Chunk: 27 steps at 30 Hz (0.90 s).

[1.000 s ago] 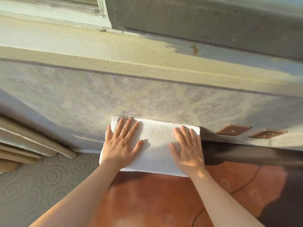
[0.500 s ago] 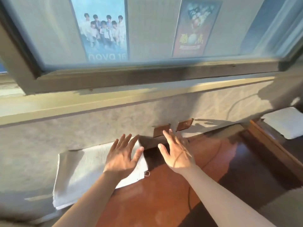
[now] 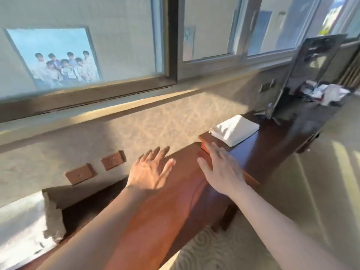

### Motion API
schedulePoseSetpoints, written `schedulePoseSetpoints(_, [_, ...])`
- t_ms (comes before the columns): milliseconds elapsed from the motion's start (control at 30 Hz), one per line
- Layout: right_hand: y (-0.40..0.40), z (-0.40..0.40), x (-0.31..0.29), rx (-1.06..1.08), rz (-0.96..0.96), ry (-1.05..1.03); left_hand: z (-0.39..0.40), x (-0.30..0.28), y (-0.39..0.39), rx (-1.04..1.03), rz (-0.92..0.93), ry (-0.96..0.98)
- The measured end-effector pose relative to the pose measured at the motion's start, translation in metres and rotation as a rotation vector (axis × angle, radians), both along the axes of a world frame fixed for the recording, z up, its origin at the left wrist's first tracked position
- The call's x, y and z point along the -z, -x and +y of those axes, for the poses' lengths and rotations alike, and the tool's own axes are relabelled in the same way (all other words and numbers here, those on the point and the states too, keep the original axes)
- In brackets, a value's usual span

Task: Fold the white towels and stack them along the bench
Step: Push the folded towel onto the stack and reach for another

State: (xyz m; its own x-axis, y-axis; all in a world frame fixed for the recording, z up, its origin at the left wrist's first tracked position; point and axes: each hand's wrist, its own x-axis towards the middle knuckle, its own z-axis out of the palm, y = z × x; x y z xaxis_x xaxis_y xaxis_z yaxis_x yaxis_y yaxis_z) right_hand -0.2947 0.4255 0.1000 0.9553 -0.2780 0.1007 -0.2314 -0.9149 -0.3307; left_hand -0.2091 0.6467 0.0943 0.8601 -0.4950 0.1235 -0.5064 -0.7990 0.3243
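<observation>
A folded white towel lies on the reddish wooden bench at the lower left, against the wall. A second folded white towel sits further right on a slightly raised, darker part of the bench. My left hand hovers over the bench's middle, fingers spread and straight, holding nothing. My right hand is stretched out flat toward the step in the bench, just short of the second towel, also holding nothing.
Two brown wall plates sit on the wall above the bench. A dark flat screen stands at the right end, with crumpled white cloth behind it. Patterned carpet lies below the bench. A window with a poster runs above.
Both hands have left the folded towel on the left and moved right along the bench. The view swung right, bringing the second towel and the screen into sight.
</observation>
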Motion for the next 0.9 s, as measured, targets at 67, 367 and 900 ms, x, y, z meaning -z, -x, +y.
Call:
schedulePoseSetpoints(67, [0.022, -0.050, -0.003, 0.042, -0.005, -0.013, -0.060, -0.009, 0.017, 0.051, 0.018, 0.016])
schedulePoseSetpoints(367, [0.050, -0.201, 0.004, 0.173, 0.004, -0.117, -0.229, -0.015, 0.032, 0.180, 0.022, -0.033])
schedulePoseSetpoints(900, [-0.073, -0.427, 0.045, 0.206, 0.193, -0.061, -0.465, 0.050, -0.111, 0.157, 0.201, -0.113])
